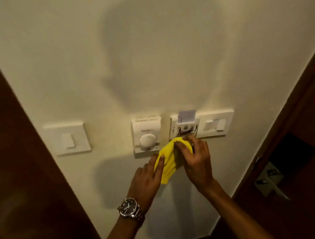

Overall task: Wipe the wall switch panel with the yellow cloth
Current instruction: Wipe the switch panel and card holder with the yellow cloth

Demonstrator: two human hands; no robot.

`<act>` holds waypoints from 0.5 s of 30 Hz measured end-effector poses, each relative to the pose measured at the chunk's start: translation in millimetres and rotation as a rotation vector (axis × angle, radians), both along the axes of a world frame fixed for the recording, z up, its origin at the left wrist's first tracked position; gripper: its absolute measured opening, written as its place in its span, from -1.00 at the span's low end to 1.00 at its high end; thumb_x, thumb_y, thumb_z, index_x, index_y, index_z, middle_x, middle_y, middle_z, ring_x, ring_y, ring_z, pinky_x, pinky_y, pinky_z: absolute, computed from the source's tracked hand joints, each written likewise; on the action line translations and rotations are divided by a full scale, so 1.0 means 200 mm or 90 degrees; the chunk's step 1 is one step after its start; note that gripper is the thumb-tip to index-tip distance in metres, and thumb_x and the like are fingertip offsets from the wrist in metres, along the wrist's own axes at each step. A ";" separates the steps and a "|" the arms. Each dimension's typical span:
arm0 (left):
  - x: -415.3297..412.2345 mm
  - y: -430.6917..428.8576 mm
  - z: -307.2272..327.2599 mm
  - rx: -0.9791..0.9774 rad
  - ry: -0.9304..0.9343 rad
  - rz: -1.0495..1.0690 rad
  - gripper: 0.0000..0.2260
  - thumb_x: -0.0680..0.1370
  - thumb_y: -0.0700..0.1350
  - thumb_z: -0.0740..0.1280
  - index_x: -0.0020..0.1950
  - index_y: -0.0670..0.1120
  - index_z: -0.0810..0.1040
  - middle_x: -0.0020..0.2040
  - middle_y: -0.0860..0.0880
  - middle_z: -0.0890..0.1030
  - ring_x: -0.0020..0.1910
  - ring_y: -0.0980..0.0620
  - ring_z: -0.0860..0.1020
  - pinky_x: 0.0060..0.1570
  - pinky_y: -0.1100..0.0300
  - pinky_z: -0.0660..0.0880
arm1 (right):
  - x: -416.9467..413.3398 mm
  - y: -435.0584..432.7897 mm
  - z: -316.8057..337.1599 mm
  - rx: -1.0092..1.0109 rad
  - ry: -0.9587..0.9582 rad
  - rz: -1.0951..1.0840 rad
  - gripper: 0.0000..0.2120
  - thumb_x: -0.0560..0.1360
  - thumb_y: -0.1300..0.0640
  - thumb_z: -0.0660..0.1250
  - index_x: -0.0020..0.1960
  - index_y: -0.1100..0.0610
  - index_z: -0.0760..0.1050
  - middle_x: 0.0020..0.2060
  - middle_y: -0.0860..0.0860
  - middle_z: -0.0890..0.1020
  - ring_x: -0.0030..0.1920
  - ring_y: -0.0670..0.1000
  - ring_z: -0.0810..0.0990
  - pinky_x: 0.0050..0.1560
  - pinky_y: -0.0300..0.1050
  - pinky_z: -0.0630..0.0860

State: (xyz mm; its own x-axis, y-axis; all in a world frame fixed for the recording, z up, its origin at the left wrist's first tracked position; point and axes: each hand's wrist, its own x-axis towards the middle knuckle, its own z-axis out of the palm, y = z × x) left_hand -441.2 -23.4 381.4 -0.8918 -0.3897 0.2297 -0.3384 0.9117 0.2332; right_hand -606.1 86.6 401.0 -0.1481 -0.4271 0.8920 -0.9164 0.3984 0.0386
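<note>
Right hand (195, 162) fingers (181, 148) curled over the top of the yellow cloth (170, 161), gripping it and pressing the bunched upper end at the bottom edge of the scribbled switch panel (184, 130). Left hand (146, 179) fingers (159, 166) extended, laid flat on the lower left part of the cloth, holding it against the wall (150, 56); thumb side hidden, so a true pinch cannot be told. Cloth hangs from the panel's lower edge down and left, its tail loose between the two wrists, also overlapping the lower right corner of the dial thermostat (147, 136).

Panel carries black scribble marks on its face, a pale card (187, 115) standing in its top slot. Touching its right side, a white rocker switch plate (215, 125). Thermostat just left of the panel, narrow wall strip between. Further left, well apart, a single switch plate (68, 138).

Silver wristwatch (129, 207) with dark dial on left wrist. Dark wood door frame (19, 161) on left edge; dark door with metal lever handle (271, 183) on right. Head shadow on wall above.
</note>
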 end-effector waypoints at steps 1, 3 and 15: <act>-0.05 0.01 -0.02 -0.058 -0.009 0.042 -0.37 0.33 -0.19 0.70 0.38 -0.17 0.65 0.28 -0.27 0.68 0.00 -0.22 0.74 -0.18 0.04 0.70 | -0.04 0.00 0.01 0.007 -0.006 0.005 -0.74 0.59 0.14 0.31 0.21 0.19 0.65 0.15 0.26 0.64 0.14 0.22 0.49 -0.01 0.10 0.61; -0.06 -0.01 0.04 -0.123 0.015 0.032 -0.39 0.29 -0.18 0.72 0.32 -0.21 0.69 0.24 -0.28 0.70 -0.05 -0.22 0.75 -0.24 0.06 0.69 | -0.07 -0.02 0.01 0.000 0.025 -0.048 -0.76 0.57 0.13 0.34 0.17 0.15 0.68 0.17 0.20 0.62 0.16 0.20 0.48 0.03 0.10 0.55; -0.51 -0.31 1.43 -0.586 0.458 0.054 -0.36 0.67 0.18 0.19 0.58 -0.27 0.39 0.58 -0.27 0.40 0.60 -0.25 0.27 0.57 -0.20 0.19 | 0.06 -0.14 -0.18 0.051 -0.317 -0.022 -0.38 0.71 -0.21 -0.17 0.67 0.05 -0.15 0.67 0.02 -0.15 0.67 0.10 -0.20 0.51 0.04 0.09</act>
